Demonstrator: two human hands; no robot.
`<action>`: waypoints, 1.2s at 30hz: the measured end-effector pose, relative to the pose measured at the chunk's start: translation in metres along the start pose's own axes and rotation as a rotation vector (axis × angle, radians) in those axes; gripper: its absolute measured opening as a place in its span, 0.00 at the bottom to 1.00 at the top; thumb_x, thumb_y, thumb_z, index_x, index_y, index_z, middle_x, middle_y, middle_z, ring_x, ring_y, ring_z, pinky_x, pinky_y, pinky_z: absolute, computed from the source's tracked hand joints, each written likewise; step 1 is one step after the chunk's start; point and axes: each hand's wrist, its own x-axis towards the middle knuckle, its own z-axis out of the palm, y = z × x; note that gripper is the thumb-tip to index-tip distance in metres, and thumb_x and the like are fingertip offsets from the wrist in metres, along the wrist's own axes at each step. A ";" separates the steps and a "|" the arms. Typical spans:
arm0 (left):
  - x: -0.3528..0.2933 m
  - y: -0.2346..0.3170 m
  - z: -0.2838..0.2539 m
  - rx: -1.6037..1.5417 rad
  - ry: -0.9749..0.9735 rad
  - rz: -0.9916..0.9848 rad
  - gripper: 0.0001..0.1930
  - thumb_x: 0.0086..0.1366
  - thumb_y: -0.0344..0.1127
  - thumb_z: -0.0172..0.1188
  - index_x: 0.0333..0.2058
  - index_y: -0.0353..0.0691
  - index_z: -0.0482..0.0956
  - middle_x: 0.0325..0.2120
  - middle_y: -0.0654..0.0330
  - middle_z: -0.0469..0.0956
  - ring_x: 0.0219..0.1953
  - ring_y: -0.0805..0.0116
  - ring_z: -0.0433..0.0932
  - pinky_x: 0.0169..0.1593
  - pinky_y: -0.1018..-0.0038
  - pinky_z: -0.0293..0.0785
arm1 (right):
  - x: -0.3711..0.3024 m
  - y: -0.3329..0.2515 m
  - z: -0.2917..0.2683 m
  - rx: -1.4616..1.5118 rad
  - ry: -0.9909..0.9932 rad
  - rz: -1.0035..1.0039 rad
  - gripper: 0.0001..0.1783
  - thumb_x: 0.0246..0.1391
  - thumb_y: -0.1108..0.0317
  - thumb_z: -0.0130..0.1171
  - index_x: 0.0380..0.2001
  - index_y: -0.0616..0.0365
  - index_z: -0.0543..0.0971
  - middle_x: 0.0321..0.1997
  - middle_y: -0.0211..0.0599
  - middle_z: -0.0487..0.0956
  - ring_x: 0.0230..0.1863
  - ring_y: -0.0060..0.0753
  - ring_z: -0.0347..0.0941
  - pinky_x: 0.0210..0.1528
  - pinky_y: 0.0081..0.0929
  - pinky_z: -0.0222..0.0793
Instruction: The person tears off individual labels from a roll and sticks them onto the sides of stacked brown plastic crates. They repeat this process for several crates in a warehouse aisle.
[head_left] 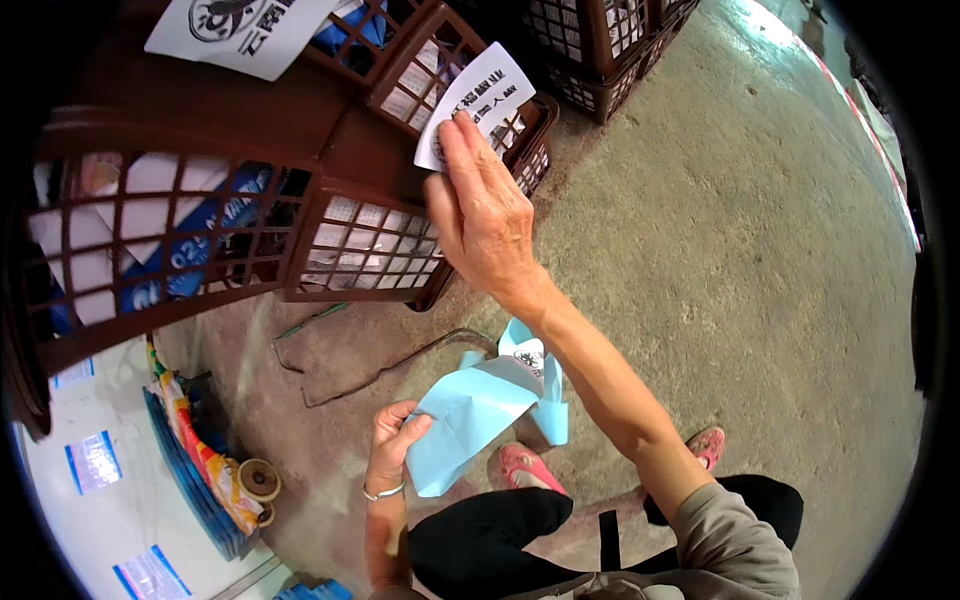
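Note:
My right hand [485, 215] reaches up to the brown plastic crate [345, 150], its fingers stretched flat on a white label [490, 95] with black print. The label lies over the crate's lattice corner, with its upper end standing away from the bars. My left hand [393, 445], low and nearer my body, pinches the edge of a light blue backing sheet [470, 415] between thumb and fingers. A long strip of that sheet curls down beyond it, and a white printed patch shows on the curl. Another white label [240, 35] is on the crate at the upper left.
More brown crates [600, 60] stand at the top. Bent wire [380, 370] lies on the concrete floor [740, 250]. At lower left are a white surface with small blue-edged packets [93, 462], stacked blue sheets [195, 465] and a tape roll [259, 480]. My pink shoes [530, 465] are below.

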 end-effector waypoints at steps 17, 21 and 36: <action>0.042 -0.011 0.038 -0.037 -0.253 0.104 0.09 0.56 0.30 0.59 0.35 0.34 0.78 0.27 0.65 0.78 0.29 0.80 0.73 0.33 0.83 0.69 | 0.044 0.034 -0.022 1.242 -0.223 0.693 0.12 0.56 0.63 0.43 0.31 0.61 0.71 0.25 0.36 0.75 0.27 0.31 0.72 0.32 0.24 0.68; 0.046 -0.005 0.041 -0.177 -0.242 0.137 0.08 0.57 0.28 0.57 0.36 0.34 0.78 0.29 0.63 0.78 0.29 0.79 0.74 0.35 0.82 0.71 | -0.003 0.024 0.002 1.297 -0.332 0.868 0.13 0.57 0.64 0.46 0.35 0.61 0.75 0.34 0.41 0.79 0.36 0.30 0.75 0.43 0.25 0.70; 0.052 0.032 0.018 0.440 -0.663 0.425 0.14 0.51 0.33 0.62 0.36 0.33 0.78 0.30 0.59 0.77 0.33 0.70 0.74 0.38 0.77 0.69 | -0.023 0.041 -0.169 0.800 -1.891 0.556 0.25 0.54 0.52 0.46 0.43 0.63 0.74 0.38 0.39 0.76 0.43 0.31 0.69 0.43 0.36 0.65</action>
